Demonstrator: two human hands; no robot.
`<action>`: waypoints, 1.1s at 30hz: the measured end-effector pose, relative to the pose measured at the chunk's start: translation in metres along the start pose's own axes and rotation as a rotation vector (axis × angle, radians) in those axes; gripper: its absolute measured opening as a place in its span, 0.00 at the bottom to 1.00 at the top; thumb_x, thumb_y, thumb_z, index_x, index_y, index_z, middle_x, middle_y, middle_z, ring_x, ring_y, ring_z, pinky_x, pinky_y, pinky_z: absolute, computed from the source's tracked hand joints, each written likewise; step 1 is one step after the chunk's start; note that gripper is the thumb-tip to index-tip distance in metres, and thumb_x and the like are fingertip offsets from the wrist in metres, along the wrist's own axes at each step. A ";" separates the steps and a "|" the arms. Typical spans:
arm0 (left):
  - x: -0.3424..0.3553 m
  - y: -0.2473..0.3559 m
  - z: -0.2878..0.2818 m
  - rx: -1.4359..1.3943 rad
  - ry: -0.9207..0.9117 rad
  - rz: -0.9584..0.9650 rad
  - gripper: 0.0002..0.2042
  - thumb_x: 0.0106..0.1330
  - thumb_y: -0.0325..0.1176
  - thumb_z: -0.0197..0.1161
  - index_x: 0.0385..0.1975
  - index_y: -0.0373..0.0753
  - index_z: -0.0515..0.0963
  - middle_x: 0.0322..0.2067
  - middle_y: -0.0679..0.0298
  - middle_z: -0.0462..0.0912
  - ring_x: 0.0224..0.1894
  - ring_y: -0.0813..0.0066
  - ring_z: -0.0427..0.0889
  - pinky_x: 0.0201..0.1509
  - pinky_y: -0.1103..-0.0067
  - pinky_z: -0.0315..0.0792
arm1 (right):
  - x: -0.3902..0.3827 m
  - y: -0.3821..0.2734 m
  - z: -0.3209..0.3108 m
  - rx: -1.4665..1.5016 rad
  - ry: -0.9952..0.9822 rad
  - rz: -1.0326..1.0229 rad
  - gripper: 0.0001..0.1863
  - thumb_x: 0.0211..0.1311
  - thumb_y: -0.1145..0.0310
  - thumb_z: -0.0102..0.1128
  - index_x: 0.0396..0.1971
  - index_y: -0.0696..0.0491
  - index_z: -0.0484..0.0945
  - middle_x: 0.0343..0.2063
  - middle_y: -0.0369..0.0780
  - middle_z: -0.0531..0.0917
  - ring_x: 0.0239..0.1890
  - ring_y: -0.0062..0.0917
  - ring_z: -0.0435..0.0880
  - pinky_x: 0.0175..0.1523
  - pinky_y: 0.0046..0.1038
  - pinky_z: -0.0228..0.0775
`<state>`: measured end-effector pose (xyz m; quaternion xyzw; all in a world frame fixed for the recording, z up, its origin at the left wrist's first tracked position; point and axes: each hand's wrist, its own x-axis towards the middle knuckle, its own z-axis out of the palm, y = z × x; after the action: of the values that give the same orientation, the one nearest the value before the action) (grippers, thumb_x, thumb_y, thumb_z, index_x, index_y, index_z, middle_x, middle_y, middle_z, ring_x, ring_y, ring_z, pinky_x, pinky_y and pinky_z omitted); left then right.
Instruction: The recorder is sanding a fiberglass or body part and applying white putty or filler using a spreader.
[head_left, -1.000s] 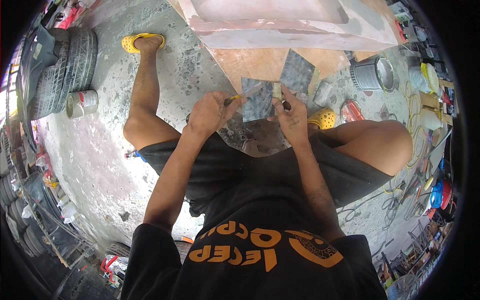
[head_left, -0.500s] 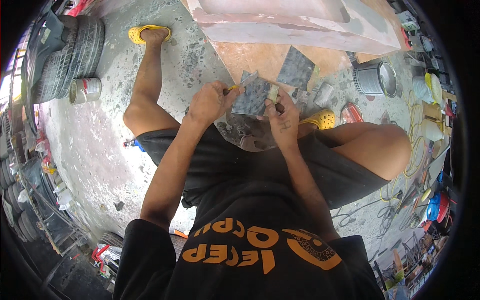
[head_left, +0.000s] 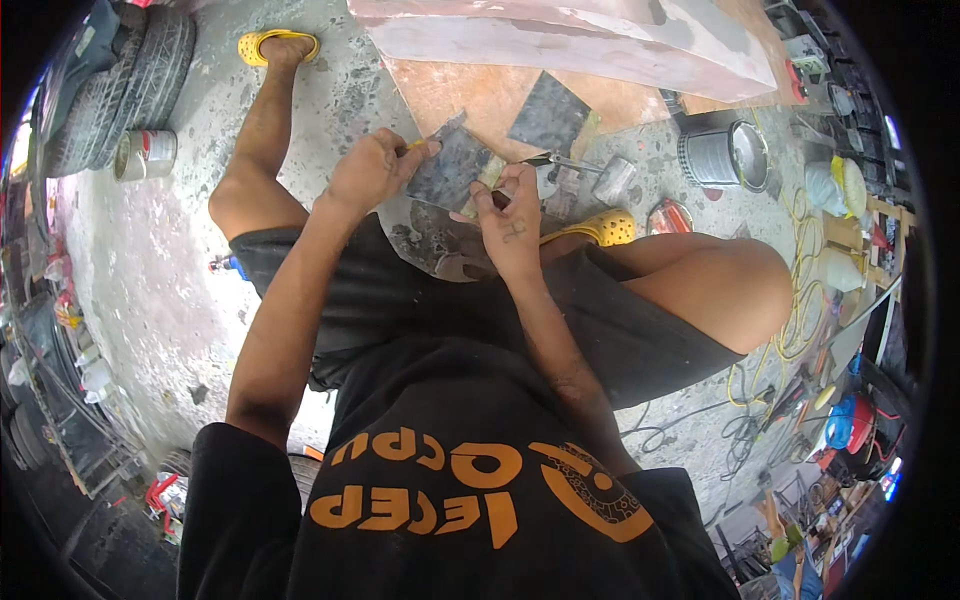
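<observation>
My left hand [head_left: 365, 172] is closed on a small putty knife [head_left: 452, 126] with a yellow handle. Its grey-smeared blade lies at the far edge of a dark grey flat plate [head_left: 448, 168]. This plate has a pale yellowish strip [head_left: 491, 174] along its right side. My right hand [head_left: 512, 222] pinches the plate by that strip, with the fingertips partly hidden behind it. Another dark grey plate [head_left: 549, 112] rests farther off on a brown board [head_left: 435, 88]. Just beyond my right hand is a thin tool [head_left: 560, 160] with a dark end and a metal shaft.
A long pinkish-white panel [head_left: 570, 45] stretches across the far side. A grey bucket [head_left: 722, 157] and a red-and-white can [head_left: 670, 216] stand to the right, with a yellow cord [head_left: 800, 270] beyond. Tyres [head_left: 125, 95] and an open tin [head_left: 146, 155] are on the left.
Both hands have shifted left and slightly away with the plate and putty knife. The whole view has also slid a little. The thin tool beyond my right hand now shows.
</observation>
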<state>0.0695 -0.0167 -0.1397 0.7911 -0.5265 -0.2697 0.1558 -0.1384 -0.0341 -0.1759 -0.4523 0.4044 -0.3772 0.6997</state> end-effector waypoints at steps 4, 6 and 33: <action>-0.004 -0.012 0.021 -0.034 0.041 0.070 0.28 0.68 0.54 0.64 0.26 0.27 0.81 0.17 0.42 0.74 0.18 0.52 0.74 0.28 0.62 0.70 | -0.022 -0.012 -0.020 -0.013 0.007 -0.011 0.18 0.66 0.85 0.52 0.51 0.57 0.60 0.42 0.40 0.71 0.40 0.24 0.79 0.38 0.30 0.89; -0.005 -0.048 0.042 -0.105 0.280 0.238 0.29 0.72 0.56 0.59 0.31 0.28 0.82 0.17 0.48 0.76 0.16 0.60 0.74 0.25 0.66 0.69 | -0.025 -0.036 -0.024 0.011 0.051 -0.011 0.16 0.69 0.81 0.52 0.53 0.56 0.63 0.42 0.37 0.72 0.38 0.21 0.78 0.37 0.26 0.87; -0.076 0.022 -0.036 -0.309 0.171 0.173 0.14 0.65 0.38 0.71 0.35 0.34 0.77 0.19 0.51 0.76 0.23 0.57 0.81 0.27 0.67 0.73 | -0.014 -0.076 0.030 -0.056 -0.125 0.275 0.15 0.66 0.65 0.68 0.46 0.58 0.83 0.37 0.35 0.85 0.38 0.15 0.80 0.46 0.20 0.72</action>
<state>0.0513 0.0424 -0.0790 0.7296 -0.5297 -0.2647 0.3420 -0.1286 -0.0355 -0.0932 -0.4345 0.4284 -0.2375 0.7558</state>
